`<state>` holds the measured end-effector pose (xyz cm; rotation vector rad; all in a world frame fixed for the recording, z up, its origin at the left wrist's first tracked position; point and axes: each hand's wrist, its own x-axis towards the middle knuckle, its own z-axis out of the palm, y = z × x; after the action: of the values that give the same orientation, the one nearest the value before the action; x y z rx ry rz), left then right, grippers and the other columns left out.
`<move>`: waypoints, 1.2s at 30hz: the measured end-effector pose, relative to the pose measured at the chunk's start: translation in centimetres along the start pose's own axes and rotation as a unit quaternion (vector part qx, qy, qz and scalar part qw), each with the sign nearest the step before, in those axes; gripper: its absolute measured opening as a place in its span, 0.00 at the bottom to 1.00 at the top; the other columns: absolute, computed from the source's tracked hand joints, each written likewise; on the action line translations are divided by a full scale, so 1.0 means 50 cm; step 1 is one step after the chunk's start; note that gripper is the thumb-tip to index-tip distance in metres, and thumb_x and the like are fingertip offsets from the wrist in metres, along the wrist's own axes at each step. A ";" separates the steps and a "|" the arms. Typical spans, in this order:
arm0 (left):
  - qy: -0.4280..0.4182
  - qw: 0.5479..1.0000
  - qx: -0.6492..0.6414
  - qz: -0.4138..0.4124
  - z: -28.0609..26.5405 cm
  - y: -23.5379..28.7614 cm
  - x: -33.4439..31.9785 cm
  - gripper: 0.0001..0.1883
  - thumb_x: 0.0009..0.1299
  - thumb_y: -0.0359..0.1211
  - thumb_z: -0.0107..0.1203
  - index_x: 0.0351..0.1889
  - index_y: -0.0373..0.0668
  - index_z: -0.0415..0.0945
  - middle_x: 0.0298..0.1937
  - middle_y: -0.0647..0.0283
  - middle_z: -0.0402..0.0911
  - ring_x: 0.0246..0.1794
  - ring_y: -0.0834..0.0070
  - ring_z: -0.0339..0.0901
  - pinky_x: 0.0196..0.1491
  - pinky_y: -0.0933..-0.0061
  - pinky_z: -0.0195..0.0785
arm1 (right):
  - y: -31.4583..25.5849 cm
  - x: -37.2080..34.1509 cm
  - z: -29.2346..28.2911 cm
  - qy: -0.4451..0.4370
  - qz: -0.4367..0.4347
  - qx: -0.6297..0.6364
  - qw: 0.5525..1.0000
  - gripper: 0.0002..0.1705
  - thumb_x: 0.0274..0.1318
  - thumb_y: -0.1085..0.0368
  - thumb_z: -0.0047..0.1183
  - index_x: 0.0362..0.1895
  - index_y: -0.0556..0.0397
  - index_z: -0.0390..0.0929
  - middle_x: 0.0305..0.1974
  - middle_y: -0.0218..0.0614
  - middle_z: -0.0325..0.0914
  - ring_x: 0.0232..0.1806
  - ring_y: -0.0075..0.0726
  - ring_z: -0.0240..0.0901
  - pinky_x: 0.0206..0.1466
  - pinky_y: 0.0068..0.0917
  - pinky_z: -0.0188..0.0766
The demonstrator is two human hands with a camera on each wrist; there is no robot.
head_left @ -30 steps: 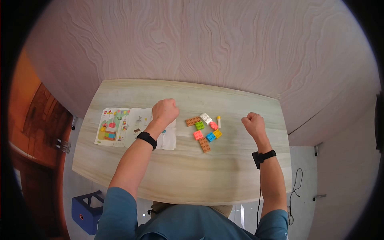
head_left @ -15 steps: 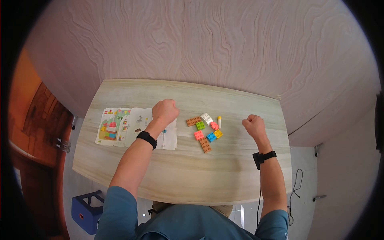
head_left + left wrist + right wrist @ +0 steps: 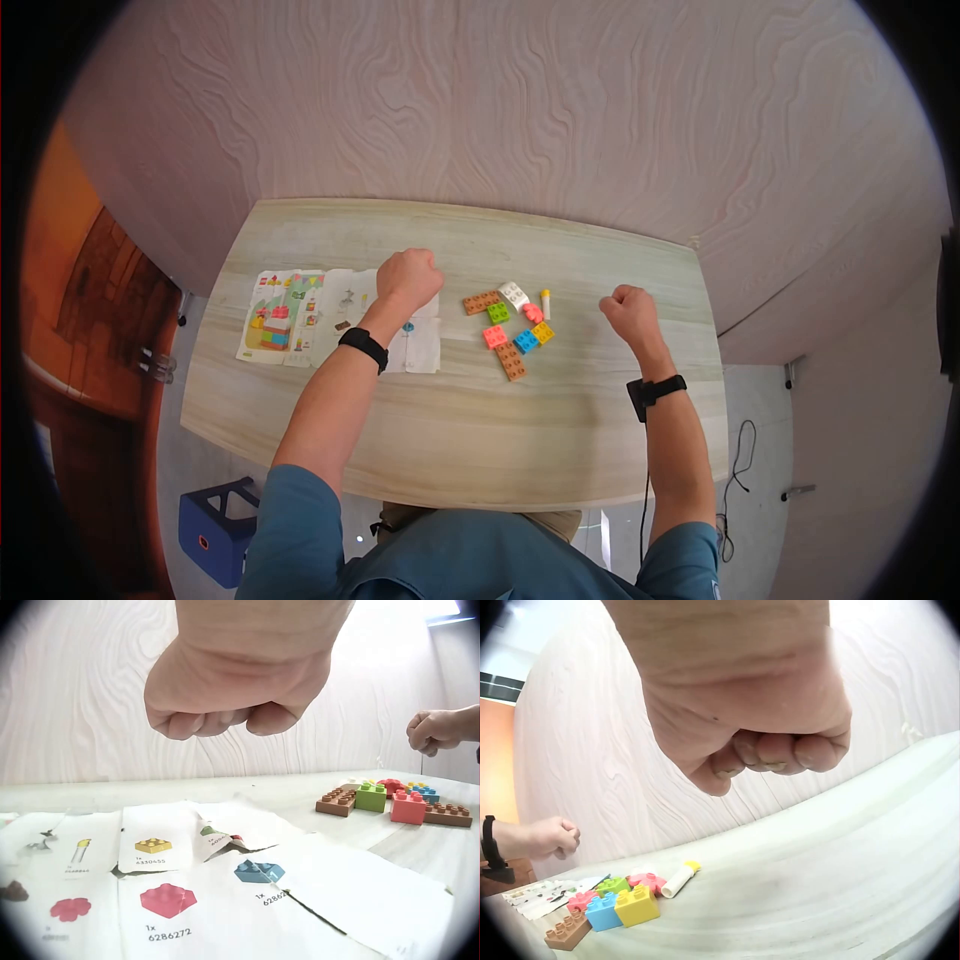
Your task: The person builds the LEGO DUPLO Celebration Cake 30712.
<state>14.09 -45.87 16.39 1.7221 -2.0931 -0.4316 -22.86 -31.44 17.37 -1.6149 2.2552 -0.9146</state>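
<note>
My left hand (image 3: 409,279) is curled into a fist and held above the right part of a creased instruction sheet (image 3: 425,345). Nothing shows in its fingers in the left wrist view. My right hand (image 3: 632,314), also a fist with nothing in it, hovers over the table to the right of the bricks. Between the hands lie a brown brick (image 3: 481,303), a green brick (image 3: 370,796), a white brick (image 3: 514,294), a pink brick (image 3: 407,808), a blue brick (image 3: 604,911), a yellow brick (image 3: 637,905), a second brown brick (image 3: 511,363), a pink flower-shaped piece (image 3: 533,313) and a yellow-tipped white candle piece (image 3: 679,880).
The pale wooden table (image 3: 420,440) backs onto a wood-patterned wall (image 3: 480,110). On the floor at the left stands a blue stool (image 3: 210,535). A black cable (image 3: 738,480) trails over the floor at the right.
Both fists stay closed and almost still, with only a slight shift of the whole view. The bricks and the sheet keep their places on the table.
</note>
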 end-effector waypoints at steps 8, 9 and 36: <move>-0.002 1.000 -0.005 0.012 -0.029 0.021 -0.003 0.08 0.60 0.32 0.55 0.29 0.43 0.85 0.35 0.49 0.88 0.38 0.46 0.84 0.42 0.49 0.77 | -0.006 0.004 -0.017 0.001 0.003 0.018 1.000 0.17 0.52 0.61 0.59 0.19 0.61 0.75 0.13 0.38 0.69 0.20 0.32 0.65 0.27 0.40 0.67; -0.022 1.000 -0.014 0.003 -0.036 0.023 -0.002 0.10 0.60 0.33 0.57 0.36 0.43 0.86 0.44 0.47 0.87 0.47 0.47 0.83 0.49 0.50 0.77 | -0.009 0.007 -0.021 -0.019 0.030 0.018 0.999 0.15 0.53 0.60 0.61 0.26 0.62 0.79 0.20 0.40 0.75 0.24 0.32 0.69 0.30 0.38 0.70; -0.141 0.953 -0.026 0.268 0.105 0.059 -0.218 0.33 0.66 0.34 0.66 0.70 0.43 0.72 0.65 0.52 0.72 0.70 0.52 0.69 0.70 0.54 0.70 | -0.081 -0.149 0.095 -0.236 -0.018 0.068 0.969 0.37 0.58 0.63 0.65 0.72 0.55 0.71 0.61 0.54 0.75 0.61 0.53 0.76 0.66 0.42 0.75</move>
<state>10.82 -34.66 12.06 1.0372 -2.6036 -0.5779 -14.52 -27.17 14.78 -1.6094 1.8062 -0.5935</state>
